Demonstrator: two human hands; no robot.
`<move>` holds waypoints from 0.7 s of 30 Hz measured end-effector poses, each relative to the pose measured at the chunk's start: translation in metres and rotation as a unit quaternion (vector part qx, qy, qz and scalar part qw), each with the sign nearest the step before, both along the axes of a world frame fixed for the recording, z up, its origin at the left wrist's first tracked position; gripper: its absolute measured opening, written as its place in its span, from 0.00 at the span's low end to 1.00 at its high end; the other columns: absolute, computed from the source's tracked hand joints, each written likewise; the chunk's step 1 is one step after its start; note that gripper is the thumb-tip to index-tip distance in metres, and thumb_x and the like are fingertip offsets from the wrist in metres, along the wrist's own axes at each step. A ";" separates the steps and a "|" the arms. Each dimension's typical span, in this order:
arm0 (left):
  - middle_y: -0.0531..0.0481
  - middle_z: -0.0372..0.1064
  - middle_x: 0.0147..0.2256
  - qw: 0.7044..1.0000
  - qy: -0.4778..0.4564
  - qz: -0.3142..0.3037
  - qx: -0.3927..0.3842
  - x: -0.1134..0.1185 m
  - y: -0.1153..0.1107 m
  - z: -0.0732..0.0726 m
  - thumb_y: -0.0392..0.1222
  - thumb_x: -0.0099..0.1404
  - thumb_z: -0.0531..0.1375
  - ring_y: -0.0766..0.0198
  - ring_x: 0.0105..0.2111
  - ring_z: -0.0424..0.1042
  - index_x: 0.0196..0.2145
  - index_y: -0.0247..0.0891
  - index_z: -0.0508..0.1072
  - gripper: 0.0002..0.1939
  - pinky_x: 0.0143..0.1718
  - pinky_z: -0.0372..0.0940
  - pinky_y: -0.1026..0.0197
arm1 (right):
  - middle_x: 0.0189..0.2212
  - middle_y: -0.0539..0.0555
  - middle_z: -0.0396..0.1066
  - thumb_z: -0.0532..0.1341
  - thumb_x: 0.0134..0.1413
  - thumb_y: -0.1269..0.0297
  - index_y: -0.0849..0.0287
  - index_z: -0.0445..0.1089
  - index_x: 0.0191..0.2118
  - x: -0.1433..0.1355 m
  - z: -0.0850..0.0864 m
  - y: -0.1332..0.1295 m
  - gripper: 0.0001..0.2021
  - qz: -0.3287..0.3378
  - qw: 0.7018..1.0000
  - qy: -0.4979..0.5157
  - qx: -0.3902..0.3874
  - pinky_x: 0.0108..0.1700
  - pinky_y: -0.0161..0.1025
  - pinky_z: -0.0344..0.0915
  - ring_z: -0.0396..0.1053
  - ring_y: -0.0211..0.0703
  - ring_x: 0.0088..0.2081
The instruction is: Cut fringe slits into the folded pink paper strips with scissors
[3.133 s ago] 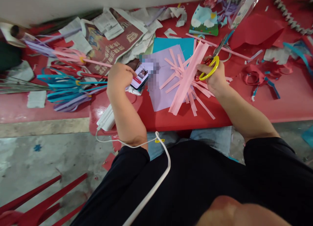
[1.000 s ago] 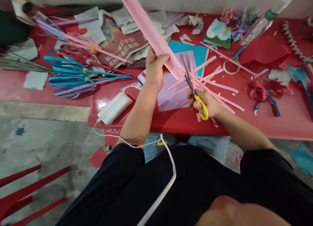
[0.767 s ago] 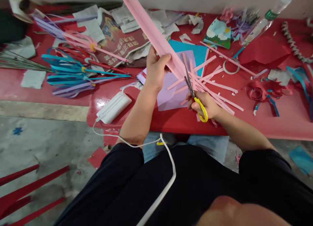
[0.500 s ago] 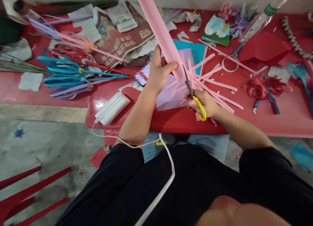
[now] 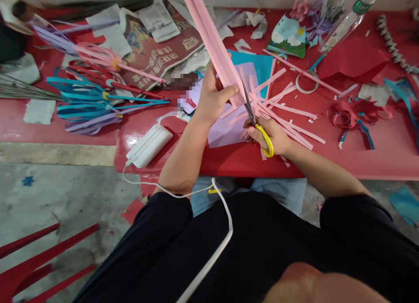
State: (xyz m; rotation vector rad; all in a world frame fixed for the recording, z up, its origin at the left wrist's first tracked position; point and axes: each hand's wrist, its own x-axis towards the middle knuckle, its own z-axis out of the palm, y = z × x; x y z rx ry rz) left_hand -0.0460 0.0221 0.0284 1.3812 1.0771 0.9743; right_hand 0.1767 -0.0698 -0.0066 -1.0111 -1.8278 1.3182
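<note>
My left hand (image 5: 214, 95) is closed around a long pink sheet of paper (image 5: 214, 41), its thumb pressed on the lower part. In my right hand (image 5: 270, 135) are scissors (image 5: 266, 139) with yellow handles. Their blades lie along the right edge of the pink paper near its lower end, pointing up and away from me. Cut pink strips (image 5: 288, 124) fan out to the right beyond my right hand. Beneath the strips are a purple sheet (image 5: 219, 135) and a teal sheet (image 5: 262, 67) on the red table (image 5: 353, 161).
A white power bank (image 5: 150, 146) with a cable lies left of my forearm. Looped paper-strip bundles (image 5: 81, 100) and newspaper (image 5: 163, 54) cover the left side. Rightward are a tape roll (image 5: 307, 81), a plastic bottle (image 5: 347, 25) and red paper scraps (image 5: 343, 117).
The scissors have shifted slightly up and left along the paper's edge with my right hand. My left hand still holds the paper in nearly the same place.
</note>
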 end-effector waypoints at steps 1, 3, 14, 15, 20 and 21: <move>0.50 0.79 0.50 1.000 0.001 0.021 0.019 0.000 0.000 0.000 0.57 0.61 0.70 0.44 0.67 0.69 0.72 0.61 0.72 0.41 0.63 0.70 0.45 | 0.37 0.55 0.84 0.64 0.74 0.32 0.52 0.76 0.49 0.000 0.000 0.000 0.25 0.003 1.000 0.000 -0.004 0.37 0.44 0.76 0.81 0.48 0.35; 0.50 0.78 0.51 0.996 -0.006 0.064 0.056 0.001 0.000 -0.002 0.58 0.60 0.70 0.43 0.65 0.70 0.72 0.61 0.72 0.43 0.62 0.71 0.44 | 0.35 0.54 0.84 0.64 0.74 0.33 0.52 0.75 0.48 -0.001 0.000 0.000 0.24 0.009 1.000 0.001 -0.008 0.36 0.44 0.75 0.80 0.48 0.33; 0.49 0.76 0.49 0.996 -0.024 0.061 0.060 0.006 -0.003 -0.011 0.53 0.63 0.71 0.47 0.60 0.74 0.69 0.56 0.70 0.37 0.58 0.73 0.48 | 0.32 0.53 0.82 0.64 0.72 0.29 0.52 0.72 0.46 -0.002 0.002 0.000 0.27 0.007 1.000 -0.026 -0.001 0.33 0.44 0.73 0.76 0.46 0.30; 0.49 0.76 0.49 0.996 -0.034 0.063 0.054 0.008 -0.003 -0.011 0.52 0.63 0.71 0.48 0.58 0.75 0.67 0.55 0.71 0.35 0.56 0.73 0.49 | 0.33 0.53 0.82 0.64 0.72 0.29 0.52 0.73 0.46 -0.002 0.002 -0.001 0.27 0.005 1.000 -0.026 0.000 0.33 0.44 0.73 0.76 0.46 0.30; 0.48 0.74 0.48 0.995 -0.037 0.073 0.048 0.012 -0.005 -0.007 0.50 0.62 0.75 0.47 0.56 0.78 0.62 0.50 0.71 0.33 0.52 0.74 0.52 | 0.32 0.53 0.82 0.64 0.73 0.30 0.53 0.73 0.43 -0.005 0.001 -0.002 0.27 -0.009 1.000 -0.014 -0.003 0.33 0.43 0.73 0.77 0.45 0.30; 0.47 0.74 0.48 0.995 -0.029 0.079 0.057 0.012 -0.005 -0.006 0.50 0.63 0.75 0.46 0.57 0.78 0.62 0.50 0.71 0.33 0.53 0.74 0.52 | 0.32 0.53 0.82 0.63 0.73 0.30 0.53 0.74 0.43 -0.005 0.001 -0.003 0.27 -0.012 1.000 -0.010 -0.010 0.33 0.43 0.74 0.78 0.44 0.29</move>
